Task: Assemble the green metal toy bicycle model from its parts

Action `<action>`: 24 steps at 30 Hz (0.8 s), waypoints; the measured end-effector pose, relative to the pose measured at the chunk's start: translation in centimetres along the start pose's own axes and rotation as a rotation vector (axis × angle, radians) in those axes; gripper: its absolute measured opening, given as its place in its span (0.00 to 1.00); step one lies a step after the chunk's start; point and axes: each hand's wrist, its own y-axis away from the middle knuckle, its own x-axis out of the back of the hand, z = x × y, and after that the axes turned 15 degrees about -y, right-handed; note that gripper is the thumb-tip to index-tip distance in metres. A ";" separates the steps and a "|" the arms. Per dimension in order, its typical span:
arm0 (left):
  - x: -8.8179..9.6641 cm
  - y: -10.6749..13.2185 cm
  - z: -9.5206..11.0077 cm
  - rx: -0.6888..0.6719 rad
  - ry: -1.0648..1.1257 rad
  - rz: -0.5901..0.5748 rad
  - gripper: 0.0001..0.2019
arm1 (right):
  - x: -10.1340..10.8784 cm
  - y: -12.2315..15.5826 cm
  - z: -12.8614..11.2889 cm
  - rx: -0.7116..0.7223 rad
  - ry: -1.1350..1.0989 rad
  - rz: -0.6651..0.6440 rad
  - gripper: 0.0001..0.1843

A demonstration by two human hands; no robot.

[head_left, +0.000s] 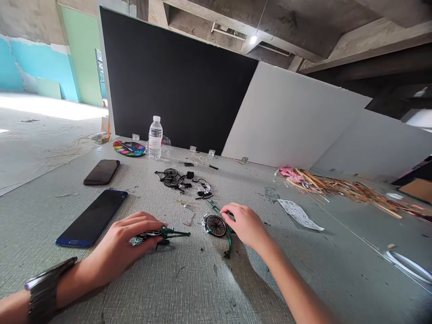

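Observation:
My left hand [135, 234] is closed around a dark green model bicycle part [175, 233], whose thin forked end sticks out to the right past the fingertips. The rest of that part lies hidden under the palm. To the right, my right hand [243, 222] has its thumb and fingers curled together at a green curved bicycle part [230, 243]. A small black spoked wheel [216, 226] stands tilted against that part, with silvery bits at its left. Several black model bicycle pieces [171, 178] lie farther back, beside a loose chrome-and-black piece [204, 188].
Two phones [92, 218] [101, 172] lie at the left. Behind them are a paint palette [129, 148] and a water bottle [155, 138]. A crumpled printed sheet [299, 214] and a heap of wood strips [354, 193] lie right. A black panel [175, 81] stands at the back.

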 end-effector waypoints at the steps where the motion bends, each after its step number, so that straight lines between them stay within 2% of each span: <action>1: 0.0 0.1 0.0 -0.001 -0.006 0.002 0.11 | 0.0 0.0 0.0 0.004 0.005 0.005 0.13; 4: 0.0 0.1 0.1 -0.002 -0.020 -0.003 0.14 | 0.0 0.1 0.0 0.018 0.014 0.014 0.12; 8: 0.3 0.1 0.4 -0.116 0.009 -0.028 0.15 | 0.1 0.2 0.0 0.040 0.018 0.048 0.10; 12: 0.6 -0.1 1.0 -0.207 -0.002 -0.100 0.17 | 0.4 0.3 -0.2 0.056 -0.004 0.098 0.11; 17: 0.7 0.0 1.2 -0.249 -0.035 -0.160 0.16 | 0.9 0.6 -0.9 0.059 -0.089 0.148 0.14; 20: 0.6 0.0 1.1 -0.246 -0.048 -0.162 0.16 | 1.1 0.7 -1.5 0.056 -0.164 0.126 0.14; 24: 0.5 0.1 1.1 -0.222 -0.042 -0.167 0.16 | 1.8 1.0 -1.9 0.044 -0.271 0.016 0.16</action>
